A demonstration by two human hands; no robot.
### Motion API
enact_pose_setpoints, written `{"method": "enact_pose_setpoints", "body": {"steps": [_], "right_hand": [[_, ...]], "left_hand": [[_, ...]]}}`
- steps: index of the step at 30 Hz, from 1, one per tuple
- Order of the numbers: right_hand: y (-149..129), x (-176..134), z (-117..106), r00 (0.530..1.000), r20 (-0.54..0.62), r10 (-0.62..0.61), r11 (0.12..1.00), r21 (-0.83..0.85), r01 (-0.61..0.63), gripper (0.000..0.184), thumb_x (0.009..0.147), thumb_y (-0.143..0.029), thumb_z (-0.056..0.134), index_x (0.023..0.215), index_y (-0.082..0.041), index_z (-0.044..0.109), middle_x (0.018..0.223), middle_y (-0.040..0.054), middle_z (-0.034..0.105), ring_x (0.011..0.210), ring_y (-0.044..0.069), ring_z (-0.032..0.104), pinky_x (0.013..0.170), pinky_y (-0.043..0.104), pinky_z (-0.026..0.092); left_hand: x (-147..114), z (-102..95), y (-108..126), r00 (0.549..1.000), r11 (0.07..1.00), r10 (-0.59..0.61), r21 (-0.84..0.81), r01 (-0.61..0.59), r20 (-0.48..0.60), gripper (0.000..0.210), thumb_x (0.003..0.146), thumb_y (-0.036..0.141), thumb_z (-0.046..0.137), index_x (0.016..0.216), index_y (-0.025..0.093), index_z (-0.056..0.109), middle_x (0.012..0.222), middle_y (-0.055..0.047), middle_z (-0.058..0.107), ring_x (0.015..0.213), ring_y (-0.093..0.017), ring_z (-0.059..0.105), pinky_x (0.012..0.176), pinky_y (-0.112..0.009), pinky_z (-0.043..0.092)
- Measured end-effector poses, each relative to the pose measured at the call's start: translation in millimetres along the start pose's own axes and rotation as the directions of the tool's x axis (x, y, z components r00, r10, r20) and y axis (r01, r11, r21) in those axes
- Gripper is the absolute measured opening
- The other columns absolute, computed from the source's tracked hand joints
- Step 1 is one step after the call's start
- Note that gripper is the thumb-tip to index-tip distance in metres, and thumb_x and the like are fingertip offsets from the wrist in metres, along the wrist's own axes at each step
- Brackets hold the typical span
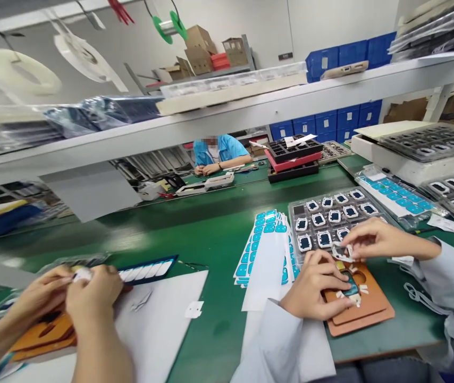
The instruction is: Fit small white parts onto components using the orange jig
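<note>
My left hand (318,287) lies over an orange-brown jig board (370,306), its thumb and fingers closed about a dark teal piece (352,284) on the board. Several small white tabs show around that piece. Just above, my right hand (374,239) pinches a small white frame-like part (336,251); fingers partly hide it. A round recess (359,276) shows in the board beside the teal piece. Behind my hands stands a clear tray (295,247) with several white-framed dark parts (324,239).
Sheets of blue stickers (257,239) and white paper (265,276) lie left of my hands. At left, a co-worker's hands (95,282) work over another orange jig (47,335). Another person (223,151) sits across the green table (211,234). A loaded shelf (227,114) runs overhead.
</note>
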State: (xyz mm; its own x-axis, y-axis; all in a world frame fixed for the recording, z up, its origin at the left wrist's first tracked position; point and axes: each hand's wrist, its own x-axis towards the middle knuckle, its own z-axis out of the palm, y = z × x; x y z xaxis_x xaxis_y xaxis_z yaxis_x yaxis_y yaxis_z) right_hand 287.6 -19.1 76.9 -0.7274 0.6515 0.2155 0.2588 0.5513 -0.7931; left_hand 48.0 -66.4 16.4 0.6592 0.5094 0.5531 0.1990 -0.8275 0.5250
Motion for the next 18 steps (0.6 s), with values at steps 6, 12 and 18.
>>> {"method": "enact_pose_setpoints", "body": {"steps": [6, 12, 18], "right_hand": [[8.3, -40.0, 28.4, 0.988, -0.093, -0.125, 0.988, -0.098, 0.116, 0.019, 0.088, -0.035, 0.070, 0.091, -0.016, 0.069, 0.069, 0.0008, 0.066, 0.058, 0.008, 0.060, 0.054, 0.016, 0.046], [9.1, -46.0, 33.2, 0.980, -0.132, -0.149, 0.977, -0.169, 0.126, 0.020, 0.089, -0.038, 0.068, 0.093, -0.019, 0.068, 0.084, 0.0038, 0.057, 0.067, 0.009, 0.054, 0.055, 0.018, 0.043], [29.4, -56.4, 32.4, 0.977, -0.161, -0.143, 0.928, -0.365, 0.076, 0.028, 0.084, -0.037, 0.072, 0.111, -0.030, 0.067, 0.128, 0.0061, 0.060, 0.113, 0.021, 0.062, 0.089, 0.028, 0.056]], "left_hand": [[2.9, -6.4, 4.8, 0.999, 0.999, 0.045, 0.026, -0.045, 0.001, 0.025, 0.082, 0.040, 0.069, 0.093, 0.019, 0.075, 0.090, -0.005, 0.072, 0.100, -0.024, 0.050, 0.089, -0.042, 0.039], [7.2, -11.9, 8.3, 0.998, 0.998, 0.064, 0.020, -0.064, 0.009, 0.022, 0.081, 0.036, 0.070, 0.095, 0.018, 0.073, 0.091, -0.004, 0.072, 0.099, -0.023, 0.051, 0.086, -0.040, 0.040], [-0.9, 1.7, -1.0, 0.993, 0.995, 0.099, 0.029, -0.097, -0.068, 0.028, 0.081, 0.045, 0.068, 0.090, 0.019, 0.072, 0.087, -0.001, 0.072, 0.099, -0.020, 0.053, 0.086, -0.037, 0.038]]}}
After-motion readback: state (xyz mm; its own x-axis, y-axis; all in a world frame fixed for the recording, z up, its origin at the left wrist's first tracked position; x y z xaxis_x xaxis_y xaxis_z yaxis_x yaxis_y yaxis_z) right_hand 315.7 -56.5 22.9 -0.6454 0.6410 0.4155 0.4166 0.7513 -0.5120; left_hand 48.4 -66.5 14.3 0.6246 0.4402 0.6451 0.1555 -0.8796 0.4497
